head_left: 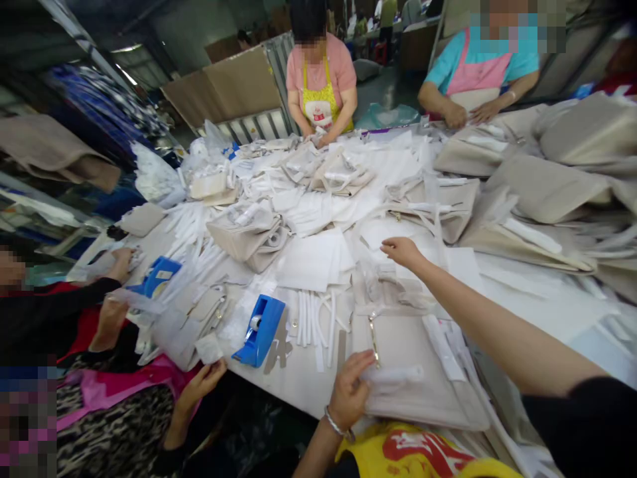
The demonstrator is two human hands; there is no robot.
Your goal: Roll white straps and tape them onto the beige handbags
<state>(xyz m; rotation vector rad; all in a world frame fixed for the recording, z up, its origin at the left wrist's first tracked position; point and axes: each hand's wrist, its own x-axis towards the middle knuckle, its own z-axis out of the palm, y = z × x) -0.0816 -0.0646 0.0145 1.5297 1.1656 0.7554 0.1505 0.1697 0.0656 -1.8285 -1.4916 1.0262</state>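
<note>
A beige bag [413, 338] lies flat on the table in front of me, with a gold-coloured metal strip [373, 342] near its left side and white wrapping on it. My left hand [350, 392], a bracelet at its wrist, has its fingers bent around the bag's left edge, close to the metal strip. Farther out, my right hand [402, 252] is held above the bag's upper end with its fingers pinched together. Whatever is between those fingertips is too small to make out. Clear plastic [383, 282] covers the bag's top part beneath it.
Left of the bag are a blue tape dispenser [259, 330], white foam tubes [311, 318] and white sheets [313, 259]. Another blue dispenser [160, 275] stands farther left. Beige bags [542, 189] are piled at right. Co-workers' hands [202, 385] work at the left and far sides.
</note>
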